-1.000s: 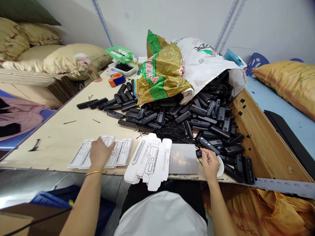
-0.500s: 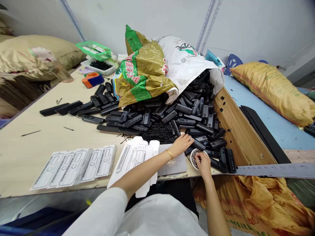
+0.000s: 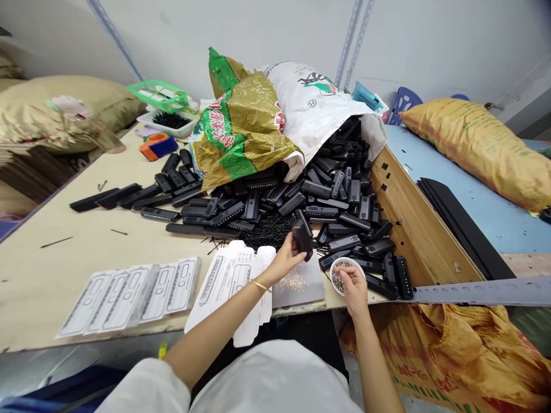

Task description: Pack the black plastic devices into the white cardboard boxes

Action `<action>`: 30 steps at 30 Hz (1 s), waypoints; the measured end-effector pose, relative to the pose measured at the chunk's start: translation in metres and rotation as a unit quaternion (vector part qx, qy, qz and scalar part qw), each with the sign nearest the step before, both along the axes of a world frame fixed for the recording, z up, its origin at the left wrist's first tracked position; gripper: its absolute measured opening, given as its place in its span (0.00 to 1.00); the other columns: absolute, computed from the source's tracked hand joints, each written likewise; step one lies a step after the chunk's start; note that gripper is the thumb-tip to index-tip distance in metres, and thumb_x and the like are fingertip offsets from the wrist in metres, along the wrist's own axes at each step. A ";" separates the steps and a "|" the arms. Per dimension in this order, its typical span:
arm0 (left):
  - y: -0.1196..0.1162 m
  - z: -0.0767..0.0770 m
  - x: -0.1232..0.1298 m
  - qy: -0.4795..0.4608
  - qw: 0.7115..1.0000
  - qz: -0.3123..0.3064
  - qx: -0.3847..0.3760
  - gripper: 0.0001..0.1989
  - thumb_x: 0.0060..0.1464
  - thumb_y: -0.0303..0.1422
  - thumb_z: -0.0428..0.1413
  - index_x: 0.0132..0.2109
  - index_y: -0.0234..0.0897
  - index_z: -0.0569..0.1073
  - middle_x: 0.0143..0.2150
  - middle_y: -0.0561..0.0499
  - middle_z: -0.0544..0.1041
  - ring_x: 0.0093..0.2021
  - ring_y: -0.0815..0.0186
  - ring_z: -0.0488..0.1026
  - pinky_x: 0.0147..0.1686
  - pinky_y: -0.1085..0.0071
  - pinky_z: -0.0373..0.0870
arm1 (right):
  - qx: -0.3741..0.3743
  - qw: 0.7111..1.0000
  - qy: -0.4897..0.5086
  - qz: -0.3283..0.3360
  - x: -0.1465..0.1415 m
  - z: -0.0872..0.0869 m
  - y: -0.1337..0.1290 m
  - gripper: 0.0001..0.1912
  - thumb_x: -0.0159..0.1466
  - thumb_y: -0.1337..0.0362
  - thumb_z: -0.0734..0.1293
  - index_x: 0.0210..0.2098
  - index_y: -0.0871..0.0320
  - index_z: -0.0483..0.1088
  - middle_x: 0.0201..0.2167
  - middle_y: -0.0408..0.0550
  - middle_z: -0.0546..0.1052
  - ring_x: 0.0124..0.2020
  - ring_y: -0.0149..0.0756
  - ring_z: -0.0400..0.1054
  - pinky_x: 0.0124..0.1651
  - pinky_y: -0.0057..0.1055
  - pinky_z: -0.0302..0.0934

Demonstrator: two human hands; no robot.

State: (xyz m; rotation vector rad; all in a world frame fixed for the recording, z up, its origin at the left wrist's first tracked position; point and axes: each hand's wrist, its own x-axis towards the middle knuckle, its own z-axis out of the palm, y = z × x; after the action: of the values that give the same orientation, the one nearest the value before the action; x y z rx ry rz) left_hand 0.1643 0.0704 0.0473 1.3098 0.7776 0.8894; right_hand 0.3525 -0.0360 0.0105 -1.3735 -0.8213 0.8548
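My left hand (image 3: 287, 257) grips a black oblong plastic case (image 3: 302, 240), tilted up above a pale sheet (image 3: 307, 293) scattered with small tan bits (image 3: 293, 281). Fingers pinched together, my right hand (image 3: 356, 289) reaches over the white bowl (image 3: 360, 266) of small shiny metal pieces (image 3: 338, 277). Whatever sits between those fingertips is too small to make out. Behind both hands spreads a heap of similar black cases (image 3: 316, 212), some with a row of small square openings. Thin black stick-like pieces (image 3: 269, 234) lie piled left of the held case.
Flattened printed cartons (image 3: 235, 275) and several printed white packets (image 3: 133, 295) line the front left of the table. A gold-green bag (image 3: 253, 126) and a white sack (image 3: 297, 109) rest on the heap. A wooden board (image 3: 413, 223) borders the right side; an orange tape dispenser (image 3: 155, 147) stands behind.
My left hand has drawn back from the heap, lifting a black case toward me over the pale sheet. My right hand stays at the bowl. The view has shifted slightly.
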 end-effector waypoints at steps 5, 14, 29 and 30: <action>-0.033 0.008 -0.028 -0.183 0.943 0.109 -0.255 0.24 0.49 0.32 0.60 0.52 0.40 0.62 0.51 0.46 0.74 0.50 0.61 0.73 0.52 0.59 0.68 | -0.005 0.998 0.061 0.031 -0.047 0.012 0.010 0.12 0.53 0.56 0.71 0.29 0.57 0.69 0.25 0.44 0.76 0.24 0.31 0.66 0.31 0.30 0.63; -0.042 0.007 -0.028 -0.299 0.860 0.168 -0.378 0.07 0.54 0.26 0.57 0.41 0.32 0.68 0.39 0.44 0.78 0.44 0.62 0.76 0.52 0.61 0.70 | -0.016 0.996 -0.084 0.029 -0.091 0.015 0.009 0.10 0.58 0.57 0.67 0.32 0.59 0.73 0.29 0.48 0.77 0.33 0.36 0.70 0.41 0.34 0.64; -0.045 -0.004 -0.026 -0.326 0.841 0.178 -0.392 0.07 0.52 0.26 0.60 0.38 0.31 0.71 0.37 0.47 0.77 0.41 0.64 0.75 0.51 0.61 0.71 | 0.065 0.967 -0.246 0.010 -0.094 0.016 0.008 0.07 0.63 0.62 0.62 0.31 0.57 0.70 0.30 0.47 0.75 0.34 0.36 0.70 0.39 0.33 0.63; -0.045 -0.005 -0.026 -0.327 0.841 0.178 -0.391 0.07 0.51 0.26 0.60 0.38 0.31 0.71 0.36 0.47 0.77 0.41 0.64 0.75 0.51 0.61 0.71 | 0.070 0.965 -0.252 0.009 -0.093 0.016 0.009 0.07 0.63 0.63 0.62 0.31 0.57 0.70 0.29 0.47 0.75 0.34 0.36 0.70 0.39 0.33 0.63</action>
State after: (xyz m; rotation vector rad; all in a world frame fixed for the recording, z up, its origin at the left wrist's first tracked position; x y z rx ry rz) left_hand 0.1387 0.0249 0.0423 0.0974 0.7136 1.0620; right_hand 0.2591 -0.0275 0.0261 -1.4775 -1.2600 0.4474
